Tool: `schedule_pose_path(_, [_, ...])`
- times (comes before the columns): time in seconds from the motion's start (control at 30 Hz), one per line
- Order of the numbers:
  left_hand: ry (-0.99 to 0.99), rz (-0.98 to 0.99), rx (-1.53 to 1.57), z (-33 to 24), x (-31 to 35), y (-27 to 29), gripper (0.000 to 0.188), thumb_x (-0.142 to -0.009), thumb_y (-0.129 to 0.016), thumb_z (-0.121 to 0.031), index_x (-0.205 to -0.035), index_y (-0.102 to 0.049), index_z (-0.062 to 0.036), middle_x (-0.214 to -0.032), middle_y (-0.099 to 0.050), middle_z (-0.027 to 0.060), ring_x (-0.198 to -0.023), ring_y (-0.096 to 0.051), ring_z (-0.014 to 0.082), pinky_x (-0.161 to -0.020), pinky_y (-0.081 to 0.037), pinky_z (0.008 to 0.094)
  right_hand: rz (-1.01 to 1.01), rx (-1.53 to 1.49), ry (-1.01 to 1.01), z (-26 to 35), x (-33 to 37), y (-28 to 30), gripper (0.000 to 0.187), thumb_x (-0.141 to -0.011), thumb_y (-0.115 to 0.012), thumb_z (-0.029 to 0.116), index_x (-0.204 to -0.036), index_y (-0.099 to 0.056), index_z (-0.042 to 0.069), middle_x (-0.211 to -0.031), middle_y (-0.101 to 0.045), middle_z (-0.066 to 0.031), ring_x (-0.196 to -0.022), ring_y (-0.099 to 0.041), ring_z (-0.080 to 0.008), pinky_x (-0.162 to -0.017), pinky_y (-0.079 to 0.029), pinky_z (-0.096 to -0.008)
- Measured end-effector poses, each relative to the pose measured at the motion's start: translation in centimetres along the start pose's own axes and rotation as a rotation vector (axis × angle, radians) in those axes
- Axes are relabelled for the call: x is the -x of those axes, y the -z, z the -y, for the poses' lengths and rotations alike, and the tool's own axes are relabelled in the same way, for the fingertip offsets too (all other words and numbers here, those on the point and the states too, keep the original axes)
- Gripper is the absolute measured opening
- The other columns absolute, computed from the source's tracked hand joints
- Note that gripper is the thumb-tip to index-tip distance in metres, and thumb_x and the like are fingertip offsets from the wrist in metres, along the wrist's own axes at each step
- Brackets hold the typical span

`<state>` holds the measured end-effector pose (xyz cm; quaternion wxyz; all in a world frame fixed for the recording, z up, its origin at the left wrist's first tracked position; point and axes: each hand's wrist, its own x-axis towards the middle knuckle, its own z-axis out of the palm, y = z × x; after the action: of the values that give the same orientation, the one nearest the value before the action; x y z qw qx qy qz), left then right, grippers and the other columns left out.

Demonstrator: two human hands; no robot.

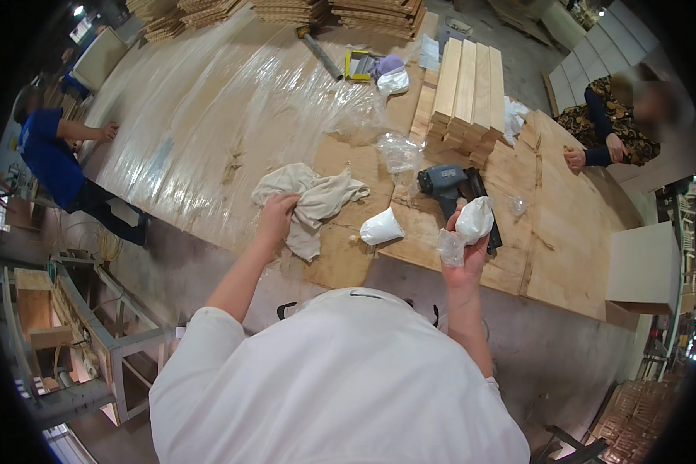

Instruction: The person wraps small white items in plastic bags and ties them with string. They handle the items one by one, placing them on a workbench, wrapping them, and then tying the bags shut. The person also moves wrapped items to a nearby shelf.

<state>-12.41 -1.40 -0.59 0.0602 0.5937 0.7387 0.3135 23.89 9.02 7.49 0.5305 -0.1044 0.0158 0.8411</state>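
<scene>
My left hand (pixel 277 216) is closed on the edge of a crumpled off-white cloth (pixel 321 193) that lies on the table. My right hand (pixel 465 267), palm up, holds a small clear plastic bag (pixel 473 223) with something white in it; what the white content is, I cannot make out. Just beyond that hand lies a grey and black nail gun (pixel 445 182), partly covered by the hand and bag. Between my two hands a white plastic bottle (pixel 383 227) lies on its side, its nozzle toward the left.
Stacked wood strips (pixel 468 93) stand beyond the nail gun. A hammer (pixel 319 52), a yellow box (pixel 358 66) and crumpled plastic film (pixel 399 153) lie on the film-covered table (pixel 201 131). One person in blue (pixel 50 155) stands left, another person (pixel 619 116) right. A metal frame (pixel 116 340) stands lower left.
</scene>
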Motion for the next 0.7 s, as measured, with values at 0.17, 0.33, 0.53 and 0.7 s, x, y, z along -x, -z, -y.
schedule_pose_path(0.17, [0.383,0.399,0.088,0.7,-4.0,2.6,0.012,-0.082,-0.058,-0.011,-0.084,-0.065,-0.0014,-0.098,-0.06,0.0165,-0.089,-0.057,0.0322,-0.075,-0.045,0.0371,-0.085,0.031,0.002,-0.6,0.3,0.0,0.043,-0.087,-0.058,0.034,-0.122,-0.053,0.011,-0.119,-0.056,-0.0109,-0.105,-0.056,-0.025,-0.087,-0.05,-0.0364])
schedule_pose_path(0.33, [0.043,0.25,-0.39,0.7,-1.3,1.2,0.025,-0.082,-0.054,-0.01,-0.105,-0.057,-0.0014,-0.11,-0.057,0.0154,-0.1,-0.053,0.0316,-0.082,-0.043,0.0374,-0.07,0.041,0.001,-1.0,0.8,-0.2,0.044,-0.087,-0.057,0.035,-0.123,-0.052,0.01,-0.12,-0.056,-0.0106,-0.106,-0.055,-0.0242,-0.085,-0.051,-0.0356])
schedule_pose_path(0.53, [-0.339,-0.129,-0.536,0.2,2.9,0.9,0.037,-0.074,-0.052,-0.007,-0.111,-0.053,-0.0008,-0.105,-0.056,0.0144,-0.1,-0.052,0.0311,-0.087,-0.043,0.0369,-0.056,0.068,0.001,-0.4,1.3,0.8,0.046,-0.088,-0.054,0.037,-0.125,-0.05,0.011,-0.122,-0.054,-0.01,-0.106,-0.055,-0.0224,-0.077,-0.053,-0.0364])
schedule_pose_path(0.7, [-0.169,0.214,-0.394,1.6,1.1,2.9,0.028,-0.072,-0.057,-0.009,-0.1,-0.058,-0.008,-0.088,-0.062,0.0099,-0.09,-0.055,0.0285,-0.079,-0.045,0.0379,-0.088,0.091,-0.03,-0.8,1.9,0.5,0.045,-0.088,-0.054,0.037,-0.125,-0.05,0.013,-0.124,-0.053,-0.0096,-0.106,-0.056,-0.0233,-0.075,-0.053,-0.0358])
